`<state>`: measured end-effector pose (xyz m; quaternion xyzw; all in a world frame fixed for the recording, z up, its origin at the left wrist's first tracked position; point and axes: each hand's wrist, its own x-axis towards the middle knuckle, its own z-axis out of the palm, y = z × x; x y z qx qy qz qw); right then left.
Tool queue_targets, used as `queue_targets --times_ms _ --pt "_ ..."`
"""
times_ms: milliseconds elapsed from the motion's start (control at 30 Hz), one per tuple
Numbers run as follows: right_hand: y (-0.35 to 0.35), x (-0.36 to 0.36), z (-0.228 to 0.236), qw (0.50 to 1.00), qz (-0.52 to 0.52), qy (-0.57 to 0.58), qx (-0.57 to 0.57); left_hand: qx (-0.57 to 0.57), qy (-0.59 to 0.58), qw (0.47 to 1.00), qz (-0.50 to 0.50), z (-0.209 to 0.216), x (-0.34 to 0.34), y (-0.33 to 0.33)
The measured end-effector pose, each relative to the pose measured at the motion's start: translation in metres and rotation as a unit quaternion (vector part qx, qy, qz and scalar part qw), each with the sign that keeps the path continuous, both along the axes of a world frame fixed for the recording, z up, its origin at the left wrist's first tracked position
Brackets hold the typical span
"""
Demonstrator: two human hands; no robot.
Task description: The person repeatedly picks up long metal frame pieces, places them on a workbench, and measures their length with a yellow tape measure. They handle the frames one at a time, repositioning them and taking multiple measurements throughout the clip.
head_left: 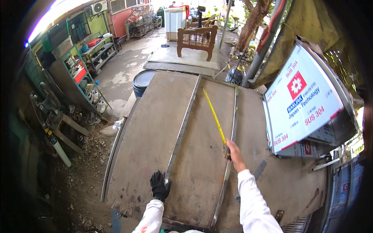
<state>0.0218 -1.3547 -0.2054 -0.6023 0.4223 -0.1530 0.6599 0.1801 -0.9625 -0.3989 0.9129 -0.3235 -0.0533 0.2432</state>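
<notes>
My right hand [235,156], bare, is closed around a tape measure [226,150]. Its yellow blade [214,115] is drawn out over the brown board tabletop [155,116], running away from me and slightly left. A black glove covers my left hand [160,186], which lies on the tabletop with fingers stretched out. Its thumb side is against the near end of a long metal bar [182,134]. A second long metal bar [234,120] runs roughly alongside, to the right, passing under or beside my right hand; the exact contact is hidden.
A grey flat metal piece [259,169] lies by my right forearm. At right stands a large box-like piece covered in printed white film [307,101]. Beyond the table are a lidded blue drum [143,80] and a wooden furniture frame [197,42]. Shelves [79,73] line the left.
</notes>
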Motion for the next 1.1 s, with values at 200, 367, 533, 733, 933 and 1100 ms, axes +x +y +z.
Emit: queue_targets --times_ms 200,367,533,733,933,1100 --pt "-0.117 0.165 -0.034 0.968 -0.036 0.076 -0.236 0.031 -0.007 0.999 -0.009 0.017 0.003 -0.006" --pt "-0.176 0.237 -0.062 0.939 -0.017 0.156 -0.306 0.048 0.007 0.999 -0.012 0.027 0.004 -0.011" --pt "-0.194 0.260 -0.081 0.938 0.009 0.199 -0.284 0.067 0.018 0.998 -0.010 0.029 0.004 -0.012" --pt "-0.191 0.245 -0.089 0.934 -0.011 0.200 -0.296 0.060 -0.008 0.998 -0.024 0.030 0.004 -0.013" --pt "-0.124 0.136 -0.083 0.975 0.010 0.066 -0.210 0.071 -0.070 0.994 -0.054 0.023 0.007 -0.018" --pt "0.034 -0.088 -0.095 0.996 -0.051 0.033 -0.063 0.063 -0.137 0.985 -0.089 0.005 0.007 -0.013"
